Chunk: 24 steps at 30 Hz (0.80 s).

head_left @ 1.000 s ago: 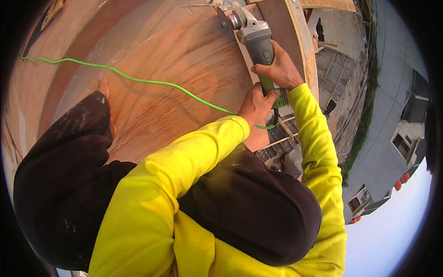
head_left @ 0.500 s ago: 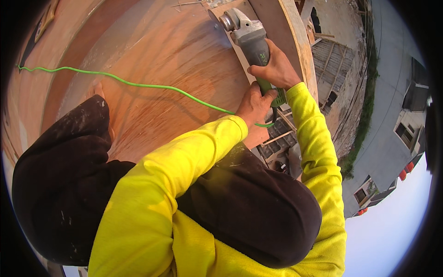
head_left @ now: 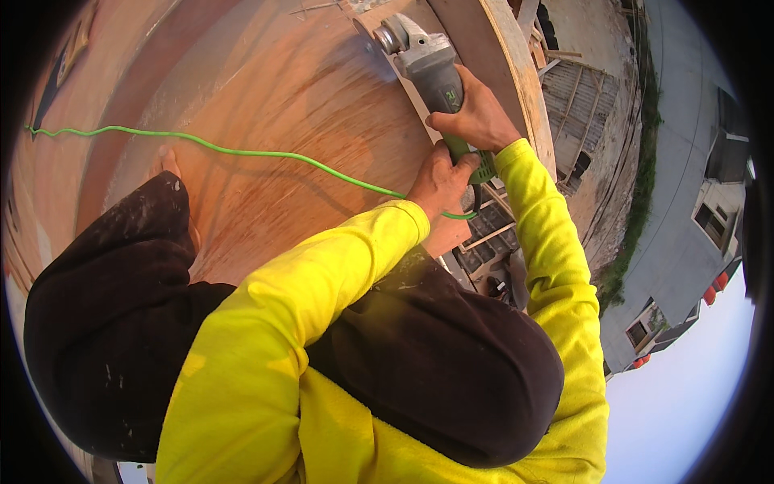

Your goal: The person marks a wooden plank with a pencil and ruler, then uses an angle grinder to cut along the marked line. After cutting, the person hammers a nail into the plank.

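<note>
An angle grinder (head_left: 431,68) with a grey metal head and a dark and green body is held in both hands. Around its body my right hand (head_left: 481,111) is closed. My left hand (head_left: 439,181) grips the rear end, near where the cord leaves. At the tool's far left side a thin disc (head_left: 368,39) stands against the edge of the reddish wooden sheet (head_left: 298,105); a bluish haze hangs there. A bright green cord (head_left: 274,153) trails from the grinder across the sheet to the left.
Right of the grinder runs a curved plywood edge (head_left: 522,77). Beyond it, far below, lie ground and a slatted panel (head_left: 579,113). A bare foot (head_left: 168,161) rests on the sheet at left, below the cord. Buildings (head_left: 713,218) appear at the far right.
The grinder and both hands have shifted slightly to the left, with the disc a little further along the wood edge. The cord has moved slightly at its left end.
</note>
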Motion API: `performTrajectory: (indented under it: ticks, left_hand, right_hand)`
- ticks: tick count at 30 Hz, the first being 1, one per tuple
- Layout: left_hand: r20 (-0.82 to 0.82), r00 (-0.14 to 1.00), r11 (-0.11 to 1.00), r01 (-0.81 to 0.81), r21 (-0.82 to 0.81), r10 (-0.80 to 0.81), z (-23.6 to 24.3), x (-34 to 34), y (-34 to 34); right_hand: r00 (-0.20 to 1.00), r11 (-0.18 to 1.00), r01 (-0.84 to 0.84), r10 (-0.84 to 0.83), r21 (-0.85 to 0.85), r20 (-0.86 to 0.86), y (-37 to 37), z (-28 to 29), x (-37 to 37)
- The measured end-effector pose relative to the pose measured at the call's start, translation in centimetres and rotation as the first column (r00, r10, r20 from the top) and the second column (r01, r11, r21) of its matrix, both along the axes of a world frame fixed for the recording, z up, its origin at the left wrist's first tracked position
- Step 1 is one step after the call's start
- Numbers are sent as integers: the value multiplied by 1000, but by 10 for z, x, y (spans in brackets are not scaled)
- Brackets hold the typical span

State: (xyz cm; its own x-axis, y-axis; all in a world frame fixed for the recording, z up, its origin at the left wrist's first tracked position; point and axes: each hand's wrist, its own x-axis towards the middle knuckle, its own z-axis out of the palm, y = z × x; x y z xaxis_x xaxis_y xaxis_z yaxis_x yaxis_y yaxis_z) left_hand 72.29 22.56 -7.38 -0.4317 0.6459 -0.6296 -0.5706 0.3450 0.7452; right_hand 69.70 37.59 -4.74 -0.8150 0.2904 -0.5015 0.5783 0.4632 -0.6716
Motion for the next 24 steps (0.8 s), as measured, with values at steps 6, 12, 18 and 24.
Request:
performTrajectory:
  ticks: [6,12,18,24]
  left_hand:
    - [-35,999,999,34,19,-33,1,3,-1]
    - [6,996,996,94,-5,-94,14,-2,-1]
    - [55,996,997,74,35,-76,8,5,-3]
    - [59,995,996,75,39,-77,13,9,-4]
  right_hand:
    - [1000,1000,0,0,-9,0,0,4,4]
    - [1000,1000,10,-10,-9,-2,2,5,8]
    - [1000,1000,5,-5,-7,-9,0,7,13]
    - [1000,1000,2,-2,-1,-1,-1,8,20]
